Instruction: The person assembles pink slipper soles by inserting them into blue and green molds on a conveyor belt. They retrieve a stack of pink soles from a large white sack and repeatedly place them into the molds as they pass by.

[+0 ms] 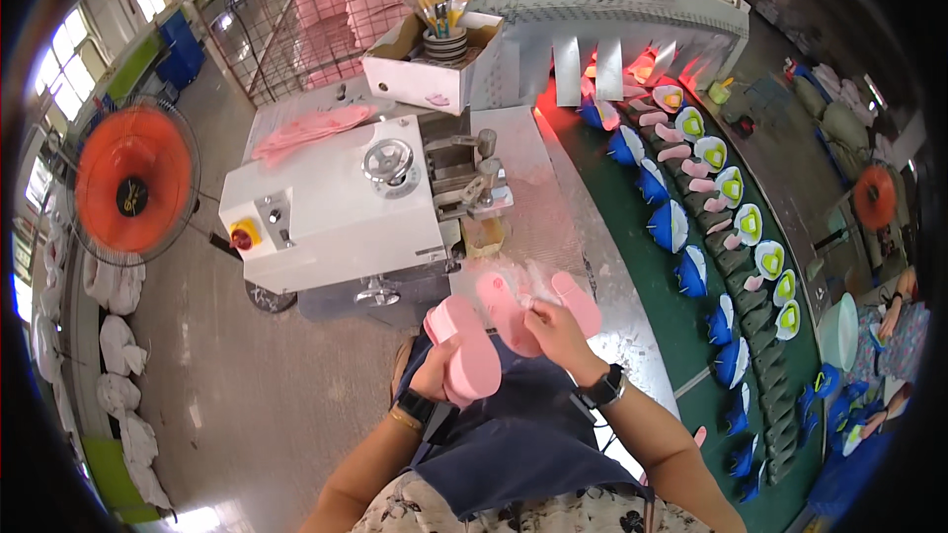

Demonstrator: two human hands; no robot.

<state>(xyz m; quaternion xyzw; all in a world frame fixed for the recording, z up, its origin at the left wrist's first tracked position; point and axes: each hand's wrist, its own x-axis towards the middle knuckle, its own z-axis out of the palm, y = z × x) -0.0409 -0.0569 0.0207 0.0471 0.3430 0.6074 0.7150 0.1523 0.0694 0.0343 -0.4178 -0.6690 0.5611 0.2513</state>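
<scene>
While the person stands at the grey metal surface [602,326], two flat pink foam insoles are in hand just above its near edge. The left hand [439,370] is closed around the first pink foam insole [464,355], gripping its lower edge. The right hand [553,326] pinches the second pink foam insole [509,311] at mid-length, fingers nearly closed. A third insole [576,301] lies just beyond. Each piece appears light, soft and bendable; hold by the edges. A white boxy machine [326,207] stands just behind.
</scene>
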